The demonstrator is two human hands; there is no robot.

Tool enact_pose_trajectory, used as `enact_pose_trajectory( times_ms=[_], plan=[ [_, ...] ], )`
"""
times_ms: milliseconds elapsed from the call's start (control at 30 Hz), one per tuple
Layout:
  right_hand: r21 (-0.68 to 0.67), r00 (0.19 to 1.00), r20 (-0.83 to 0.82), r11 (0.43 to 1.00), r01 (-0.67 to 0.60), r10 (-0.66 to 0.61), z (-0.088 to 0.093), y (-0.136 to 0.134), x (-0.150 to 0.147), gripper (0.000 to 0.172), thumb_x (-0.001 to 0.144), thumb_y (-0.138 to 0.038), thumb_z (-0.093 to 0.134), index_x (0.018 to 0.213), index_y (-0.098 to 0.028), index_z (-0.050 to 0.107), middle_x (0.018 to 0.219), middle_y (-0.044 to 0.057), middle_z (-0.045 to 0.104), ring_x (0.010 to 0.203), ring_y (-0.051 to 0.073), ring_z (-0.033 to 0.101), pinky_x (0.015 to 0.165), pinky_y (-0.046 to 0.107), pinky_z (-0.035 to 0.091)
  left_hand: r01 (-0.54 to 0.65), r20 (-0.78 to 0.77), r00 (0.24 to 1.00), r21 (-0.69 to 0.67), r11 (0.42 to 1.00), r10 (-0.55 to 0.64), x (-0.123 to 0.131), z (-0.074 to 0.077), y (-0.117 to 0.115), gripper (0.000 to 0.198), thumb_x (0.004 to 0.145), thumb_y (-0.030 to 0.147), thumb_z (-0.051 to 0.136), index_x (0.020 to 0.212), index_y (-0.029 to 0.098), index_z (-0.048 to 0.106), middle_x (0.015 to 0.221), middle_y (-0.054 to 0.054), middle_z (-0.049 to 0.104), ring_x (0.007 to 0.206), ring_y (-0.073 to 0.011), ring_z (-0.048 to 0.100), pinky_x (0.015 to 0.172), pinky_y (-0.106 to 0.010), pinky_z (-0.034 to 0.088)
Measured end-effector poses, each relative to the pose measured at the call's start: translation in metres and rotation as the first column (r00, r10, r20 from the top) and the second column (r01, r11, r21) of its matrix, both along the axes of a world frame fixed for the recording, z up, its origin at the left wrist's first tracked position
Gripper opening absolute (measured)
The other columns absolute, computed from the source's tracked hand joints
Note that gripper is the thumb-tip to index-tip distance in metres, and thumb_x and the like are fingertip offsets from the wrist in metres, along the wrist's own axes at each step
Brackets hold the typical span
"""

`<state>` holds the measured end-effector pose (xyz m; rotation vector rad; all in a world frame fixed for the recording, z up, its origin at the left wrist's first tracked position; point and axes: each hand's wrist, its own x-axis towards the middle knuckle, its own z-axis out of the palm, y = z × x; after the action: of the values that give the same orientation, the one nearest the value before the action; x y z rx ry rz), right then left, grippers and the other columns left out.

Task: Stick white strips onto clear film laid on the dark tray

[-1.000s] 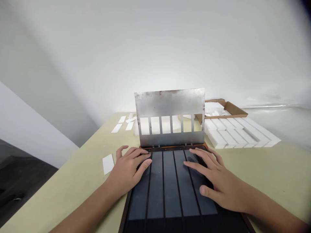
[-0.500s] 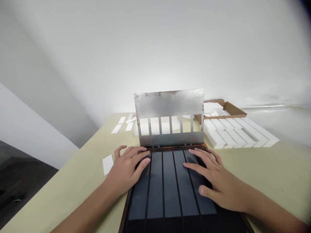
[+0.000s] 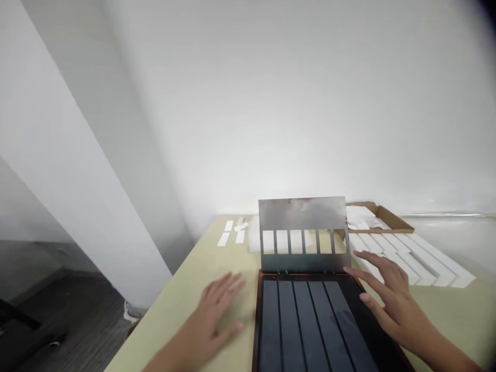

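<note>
A black board (image 3: 362, 305) with an orange-brown edge lies on the table, and several dark grey-blue strips (image 3: 289, 320) rest side by side on it. Hinged at its far end, a metal plate (image 3: 302, 213) with a row of rectangular cutouts stands upright. My left hand (image 3: 213, 320), slightly blurred, is over the table left of the board, fingers apart and holding nothing. My right hand (image 3: 391, 299) is open above the board's right edge. Its index fingertip is near the plate's lower right corner; whether it touches, I cannot tell.
Several small white cards (image 3: 223, 239) lie at the table's far left. Stacked white blocks (image 3: 437, 258) are at the right, before a cardboard tray (image 3: 395, 221) holding white pieces. A wall stands behind the table (image 3: 186, 294).
Both hands have lifted off the strips: the left moved out to the left, the right to the board's right edge. The view has shifted up and left. The near white card no longer shows.
</note>
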<state>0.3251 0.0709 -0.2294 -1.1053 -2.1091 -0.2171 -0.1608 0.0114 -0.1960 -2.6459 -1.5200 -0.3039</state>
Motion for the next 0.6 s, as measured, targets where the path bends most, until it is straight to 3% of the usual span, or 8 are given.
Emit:
enact_pose_trajectory(
  times_ms=[133, 300, 467, 600],
  plan=[
    [-0.105, 0.996, -0.079, 0.994, 0.029, -0.037, -0.026, 0.000, 0.000, 0.037, 0.104, -0.039, 0.051, 0.141, -0.036, 0.057, 0.156, 0.010, 0.045, 0.142, 0.038, 0.045, 0.112, 0.067, 0.038, 0.229, -0.031, 0.973, -0.020, 0.973, -0.229, 0.034, -0.023, -0.014, 0.077, 0.104, 0.071, 0.042, 0.169, 0.037, 0.018, 0.169, -0.001, 0.038, 0.157, -0.0349, 0.034, 0.127, -0.057, 0.031],
    [-0.319, 0.992, -0.122, 0.947, -0.028, -0.012, -0.046, -0.004, -0.002, 0.040, 0.106, -0.044, 0.050, 0.144, -0.035, 0.056, 0.161, 0.010, 0.039, 0.149, 0.038, 0.039, 0.117, 0.068, 0.040, 0.388, -0.123, 0.919, 0.112, 0.915, -0.375, 0.031, -0.048, -0.006, 0.071, 0.108, 0.061, 0.042, 0.169, 0.029, 0.025, 0.166, -0.004, 0.043, 0.153, -0.0349, 0.041, 0.121, -0.053, 0.040],
    [-0.386, 0.991, -0.134, 0.921, -0.058, 0.006, -0.045, -0.007, -0.002, 0.041, 0.105, -0.046, 0.049, 0.145, -0.040, 0.055, 0.166, 0.006, 0.034, 0.153, 0.040, 0.035, 0.118, 0.072, 0.039, 0.366, -0.162, 0.928, 0.213, 0.906, -0.337, 0.023, -0.066, -0.003, 0.067, 0.106, 0.058, 0.048, 0.165, 0.029, 0.036, 0.164, -0.005, 0.047, 0.151, -0.0348, 0.044, 0.117, -0.051, 0.046],
    [-0.418, 0.990, -0.144, 0.907, -0.056, -0.005, -0.049, -0.007, 0.003, 0.043, 0.105, -0.046, 0.048, 0.148, -0.043, 0.052, 0.168, 0.003, 0.032, 0.153, 0.040, 0.037, 0.117, 0.070, 0.043, 0.352, -0.166, 0.934, 0.287, 0.891, -0.315, 0.028, -0.059, -0.004, 0.059, 0.106, 0.053, 0.052, 0.161, 0.032, 0.044, 0.160, -0.005, 0.052, 0.149, -0.0319, 0.047, 0.118, -0.047, 0.046]
  ],
)
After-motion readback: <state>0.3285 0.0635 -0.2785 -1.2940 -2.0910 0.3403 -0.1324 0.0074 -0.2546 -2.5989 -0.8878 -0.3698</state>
